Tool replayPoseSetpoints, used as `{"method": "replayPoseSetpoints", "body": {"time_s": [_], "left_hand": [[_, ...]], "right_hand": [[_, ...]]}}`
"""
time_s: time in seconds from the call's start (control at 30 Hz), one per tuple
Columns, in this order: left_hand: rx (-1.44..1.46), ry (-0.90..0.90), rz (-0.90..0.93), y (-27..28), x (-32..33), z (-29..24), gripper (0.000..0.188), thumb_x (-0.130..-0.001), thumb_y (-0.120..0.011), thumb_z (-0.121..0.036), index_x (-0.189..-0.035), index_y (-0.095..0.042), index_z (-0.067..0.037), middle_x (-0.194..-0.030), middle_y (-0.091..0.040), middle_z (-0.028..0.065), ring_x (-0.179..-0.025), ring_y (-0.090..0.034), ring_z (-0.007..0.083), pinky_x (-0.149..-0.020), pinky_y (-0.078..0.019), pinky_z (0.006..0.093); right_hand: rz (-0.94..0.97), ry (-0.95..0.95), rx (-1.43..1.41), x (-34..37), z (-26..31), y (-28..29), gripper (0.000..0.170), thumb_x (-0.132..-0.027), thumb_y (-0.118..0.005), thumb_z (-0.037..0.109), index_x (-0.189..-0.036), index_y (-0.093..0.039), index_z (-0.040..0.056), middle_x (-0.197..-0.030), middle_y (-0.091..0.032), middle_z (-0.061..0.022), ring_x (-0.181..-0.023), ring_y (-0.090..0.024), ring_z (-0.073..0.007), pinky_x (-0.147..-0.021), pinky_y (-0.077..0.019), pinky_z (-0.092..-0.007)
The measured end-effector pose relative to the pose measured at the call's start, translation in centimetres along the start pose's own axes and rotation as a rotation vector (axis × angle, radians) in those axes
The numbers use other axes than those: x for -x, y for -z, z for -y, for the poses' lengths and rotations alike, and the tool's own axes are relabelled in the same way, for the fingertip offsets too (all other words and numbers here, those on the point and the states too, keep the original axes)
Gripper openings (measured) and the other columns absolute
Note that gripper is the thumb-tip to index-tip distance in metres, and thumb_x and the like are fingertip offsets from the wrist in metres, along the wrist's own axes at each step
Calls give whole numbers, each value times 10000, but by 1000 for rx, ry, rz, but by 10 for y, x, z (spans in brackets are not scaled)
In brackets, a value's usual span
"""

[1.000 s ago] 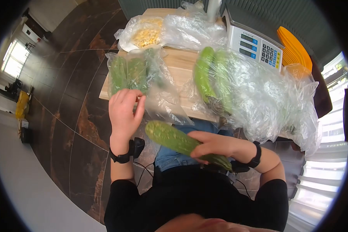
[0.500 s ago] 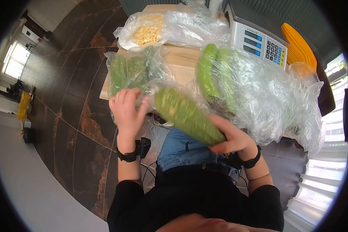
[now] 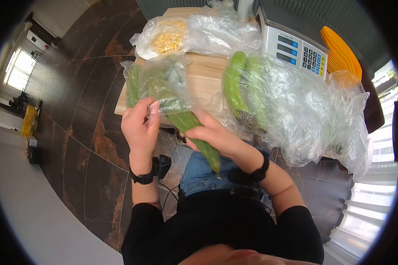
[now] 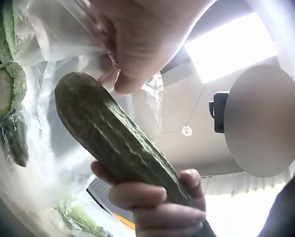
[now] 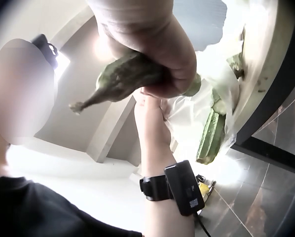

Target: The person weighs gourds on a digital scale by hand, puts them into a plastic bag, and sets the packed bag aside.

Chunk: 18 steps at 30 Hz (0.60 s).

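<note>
While I watch from far off, the right hand (image 3: 216, 136) has its fingers wrapped round a green gourd (image 3: 206, 150) in the middle of the frame, and the left hand (image 3: 139, 126), left of it, pinches the edge of a clear bag (image 3: 166, 81). The gourd's top end shows behind the plastic, but I can't tell how far in it goes. I think the thin edge could slip from that small pinch and flop shut, or the rough skin could snag and rip it. In the frame just before, the gourd's round end is bare; now plastic covers it, and the hands are closer together.
</note>
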<state>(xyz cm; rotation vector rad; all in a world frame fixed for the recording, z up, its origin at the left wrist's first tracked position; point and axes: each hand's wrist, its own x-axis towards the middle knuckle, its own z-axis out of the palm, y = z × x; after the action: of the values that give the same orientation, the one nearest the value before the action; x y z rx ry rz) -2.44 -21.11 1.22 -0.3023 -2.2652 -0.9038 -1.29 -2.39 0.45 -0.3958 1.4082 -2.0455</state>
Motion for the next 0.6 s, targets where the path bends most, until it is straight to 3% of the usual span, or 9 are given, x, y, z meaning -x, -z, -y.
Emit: {"method": "replayPoseSetpoints", "body": {"time_s": [0.07,0.13,0.17,0.23,0.33,0.4,0.47,0.53,0.6], "left_hand": [[5,-41,-40,-2,0,0,120,-766,-687,-134,-852,-648,-61,-574,-518,37,-540,-476,178,-548,-384,298],[-31,-89,-23,0,5,-3,153,-772,-653,-88,-919,-637,-48,-671,-549,56,-599,-497,197,-614,-410,307],[-34,-92,-23,0,7,-5,153,-772,-653,-88,-919,-637,-48,-671,-549,56,-599,-497,197,-614,-410,307],[-41,-73,-121,-3,12,-9,270,-772,-623,-55,-1034,-569,-18,-862,-541,96,-779,-516,203,-714,-414,302],[-152,-106,-261,-7,27,-10,428,-734,-668,-81,-1117,-487,-22,-951,-478,97,-855,-475,213,-749,-390,317],[-80,-24,-63,-4,41,-9,494,-699,-710,-114,-1109,-458,-4,-976,-467,140,-846,-487,262,-732,-427,352],[-27,162,128,-13,47,-12,532,-691,-740,-156,-1115,-454,-9,-939,-464,122,-810,-501,246,-709,-437,347],[-101,139,170,-28,54,-1,608,-693,-751,-202,-1173,-432,-8,-937,-510,123,-775,-541,254,-677,-454,355],[-6,310,245,-38,54,1,692,-708,-743,-242,-1247,-380,-5,-937,-563,140,-780,-584,282,-676,-469,366]], "right_hand": [[-37,18,-92,-26,-11,-7,496,-806,-540,48,-1256,-342,-22,-879,-550,-76,-670,-553,-133,-590,-462,-241],[-236,274,-75,-52,-25,-17,502,-815,-556,63,-1265,-344,-5,-1066,-519,-117,-926,-552,-202,-803,-466,-299],[-235,277,-78,-67,-31,-17,502,-815,-556,63,-1265,-344,-5,-1066,-519,-117,-926,-552,-202,-803,-466,-299],[-494,727,438,-94,-39,-10,640,-796,-635,212,-1299,-327,-37,-1118,-515,-204,-1054,-512,-325,-903,-415,-392],[-578,573,862,-108,-41,5,713,-767,-670,252,-1308,-315,-48,-1243,-424,-274,-1217,-377,-398,-1031,-298,-424],[-562,539,905,-113,-35,12,757,-759,-680,255,-1332,-289,-48,-1257,-419,-288,-1202,-398,-415,-1011,-331,-433],[-456,231,841,-113,-25,11,770,-771,-672,231,-1352,-252,-51,-1234,-442,-288,-1171,-435,-415,-988,-360,-422],[-394,373,868,-107,-29,16,746,-788,-660,224,-1355,-260,-49,-1218,-466,-278,-1149,-465,-394,-977,-373,-406],[-331,524,893,-103,-32,18,722,-804,-647,217,-1359,-269,-46,-1203,-490,-268,-1126,-495,-374,-965,-386,-391]]}}
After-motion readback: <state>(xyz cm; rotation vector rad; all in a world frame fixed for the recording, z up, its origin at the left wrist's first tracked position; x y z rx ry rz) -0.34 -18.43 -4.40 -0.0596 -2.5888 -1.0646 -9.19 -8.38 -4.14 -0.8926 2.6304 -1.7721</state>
